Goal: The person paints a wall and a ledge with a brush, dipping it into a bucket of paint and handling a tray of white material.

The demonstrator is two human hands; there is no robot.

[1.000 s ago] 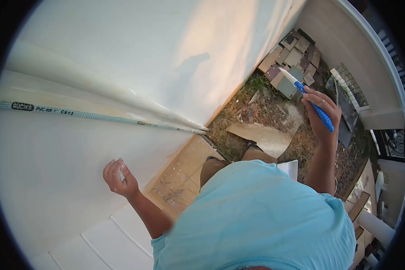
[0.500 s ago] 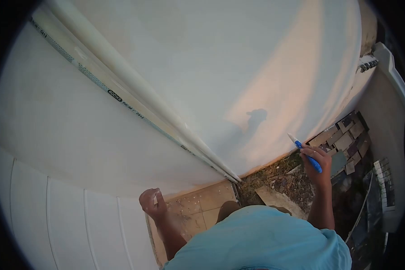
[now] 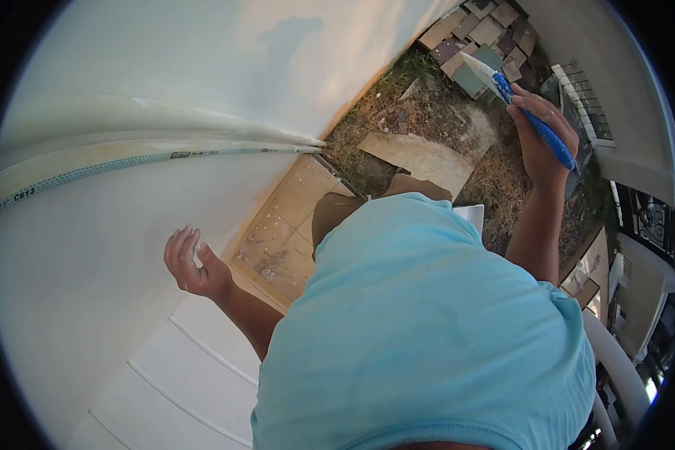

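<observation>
A blue-handled brush [image 3: 545, 133] with a pale, tapered tip is held in my right hand [image 3: 545, 135], at the upper right above the ground. Its tip points up and left, apart from the wall. My left hand [image 3: 195, 262] is raised beside the white wall [image 3: 127, 262], with its fingers curved and apart and nothing visible in them. White residue marks its fingertips. Pale pipes [image 3: 225, 146] with printed green markings run along the wall between the two hands.
Tan floor tiles [image 3: 277, 232] and a flat slab [image 3: 420, 161] lie near my legs. Stacked tile pieces [image 3: 487, 34] sit at the top right. A white panel with raised ribs [image 3: 180, 375] is at lower left, and a metal grille [image 3: 589, 101] at right.
The view has turned toward the ground at the right. My left hand has gone from closed to open. My right hand still holds the brush and appears higher in view.
</observation>
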